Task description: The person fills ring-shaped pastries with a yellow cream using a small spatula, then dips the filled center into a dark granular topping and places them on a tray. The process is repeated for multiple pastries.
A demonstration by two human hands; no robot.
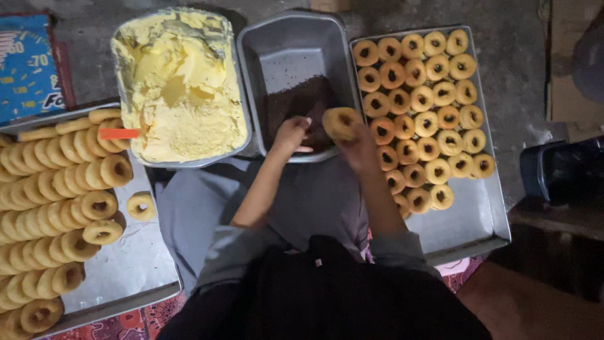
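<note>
Nearest us, our dark top fills the bottom of the head view, and both forearms reach away over a grey cloth on the lap. Our left hand [290,134] rests at the near rim of the middle pan [277,38], fingers curled down over the dark sprinkles [296,104] heaped in it; we cannot tell whether it grips any. Our right hand [357,148] holds one ring doughnut [340,122] up by its edge, just above the pan's right rim, beside the sprinkles.

To the right lies a flat tray [469,217] with rows of doughnuts [420,97] whose holes look dark; its near part is bare metal.

Left of the pan stands a tub of pale yellow cream [179,82], an orange handle [118,133] stuck in at its left edge.

Further left, another tray [135,267] carries plain doughnuts [50,208] stacked on edge in overlapping rows, with one [141,206] lying flat apart from them. A blue printed packet [26,66] lies at the far left corner.
</note>
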